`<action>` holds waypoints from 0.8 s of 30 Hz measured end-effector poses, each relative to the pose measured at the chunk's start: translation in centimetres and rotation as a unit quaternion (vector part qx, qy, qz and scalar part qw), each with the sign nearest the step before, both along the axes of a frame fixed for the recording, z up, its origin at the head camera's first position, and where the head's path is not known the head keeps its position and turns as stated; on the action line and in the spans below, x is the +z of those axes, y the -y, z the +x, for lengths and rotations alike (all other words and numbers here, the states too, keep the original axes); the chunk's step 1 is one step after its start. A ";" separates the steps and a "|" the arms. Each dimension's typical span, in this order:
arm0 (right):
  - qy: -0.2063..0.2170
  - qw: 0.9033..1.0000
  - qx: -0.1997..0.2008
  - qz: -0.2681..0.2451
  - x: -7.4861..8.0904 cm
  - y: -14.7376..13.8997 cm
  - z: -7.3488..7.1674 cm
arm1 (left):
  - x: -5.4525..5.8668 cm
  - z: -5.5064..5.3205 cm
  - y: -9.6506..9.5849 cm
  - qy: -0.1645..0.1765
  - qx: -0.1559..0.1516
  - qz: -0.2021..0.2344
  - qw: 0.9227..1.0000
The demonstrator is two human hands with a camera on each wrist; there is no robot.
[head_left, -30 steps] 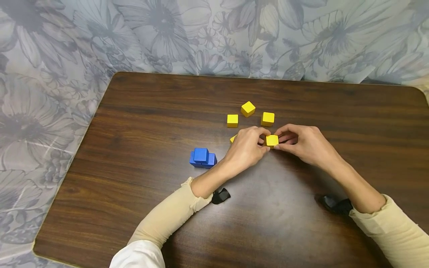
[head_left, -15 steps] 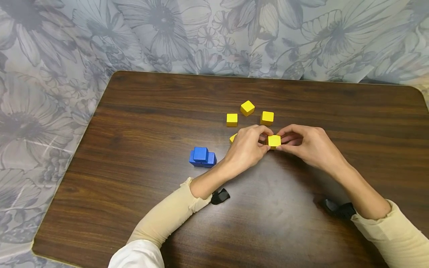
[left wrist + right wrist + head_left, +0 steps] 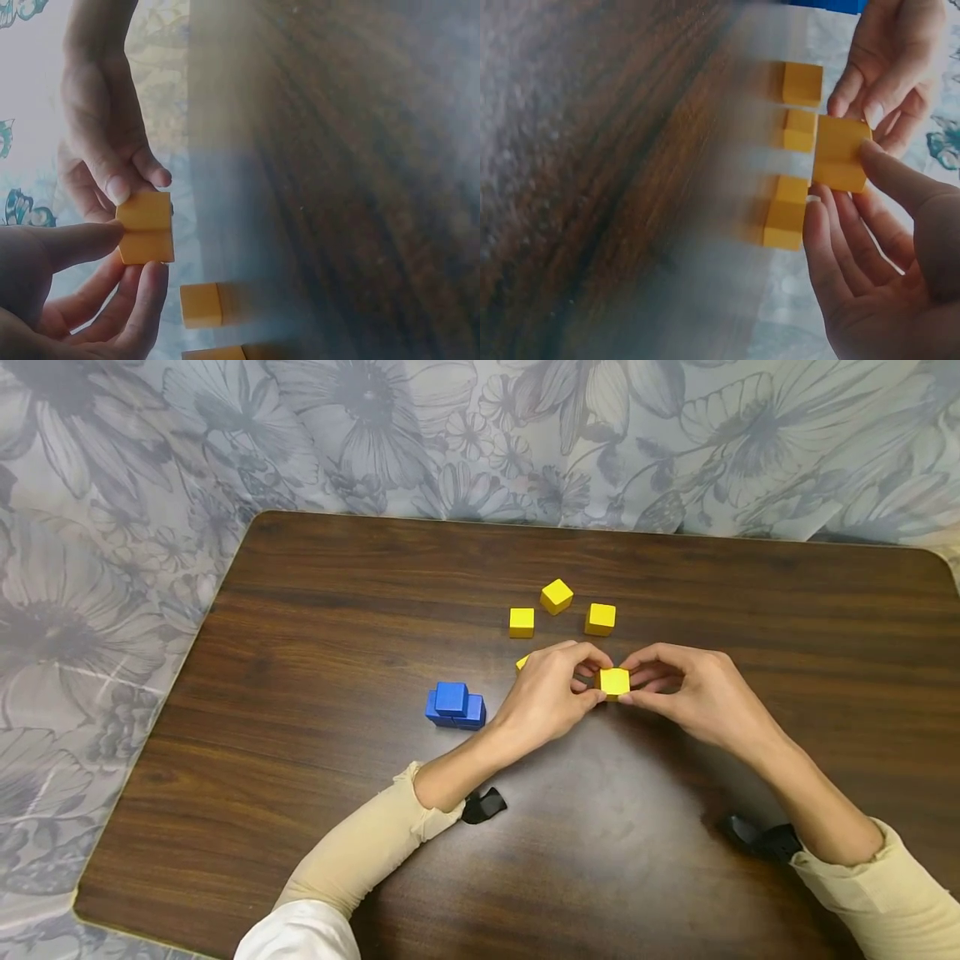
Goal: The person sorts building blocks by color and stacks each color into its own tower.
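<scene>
Between both hands is a yellow cube (image 3: 615, 682), pinched from its two sides. My left hand (image 3: 551, 689) holds its left side with thumb and fingertips, and my right hand (image 3: 693, 693) grips the right side the same way. In the left wrist view, two faces of this cube (image 3: 145, 229) show, with both thumbs at it. The right wrist view has the cube (image 3: 841, 154) at the right thumb and fingertips. Just behind the left hand, another yellow cube (image 3: 522, 662) is mostly hidden.
Three yellow cubes stand farther back: a left one (image 3: 521, 623), a middle one (image 3: 557, 597) and a right one (image 3: 600, 619). Left of the left forearm, a blue cube (image 3: 452, 699) rests on two blue blocks (image 3: 471, 713). The brown table (image 3: 337, 593) ends before a floral curtain (image 3: 465, 435).
Both hands, still pinching the yellow cube, have shifted slightly right and toward me. The other yellow cubes and the blue stack keep their places on the table.
</scene>
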State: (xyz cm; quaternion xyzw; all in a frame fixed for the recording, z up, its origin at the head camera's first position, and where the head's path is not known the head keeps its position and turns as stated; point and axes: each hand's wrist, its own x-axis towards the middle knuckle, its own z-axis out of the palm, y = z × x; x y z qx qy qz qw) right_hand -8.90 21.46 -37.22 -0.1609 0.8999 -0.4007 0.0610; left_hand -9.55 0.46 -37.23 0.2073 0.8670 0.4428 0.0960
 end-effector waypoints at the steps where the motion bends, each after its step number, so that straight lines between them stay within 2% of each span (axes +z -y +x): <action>1: -0.001 1.000 0.000 -0.001 0.0 0.0 0.1 | 0.0 0.1 0.0 0.002 -0.001 0.004 1.000; 7: -0.002 1.000 0.004 -0.013 0.1 0.0 0.8 | 0.1 0.7 0.3 0.014 -0.006 0.013 1.000; 11: -0.015 0.999 0.023 -0.017 -0.2 0.3 1.1 | 0.0 1.3 0.8 0.021 -0.003 0.014 1.000; 17: -0.030 0.998 0.049 -0.011 -0.4 0.5 1.3 | -0.2 2.0 1.2 0.017 -0.001 0.019 1.000; 24: -0.021 0.997 0.069 -0.008 -0.6 1.1 1.6 | -0.3 2.6 1.6 0.017 -0.003 0.011 1.000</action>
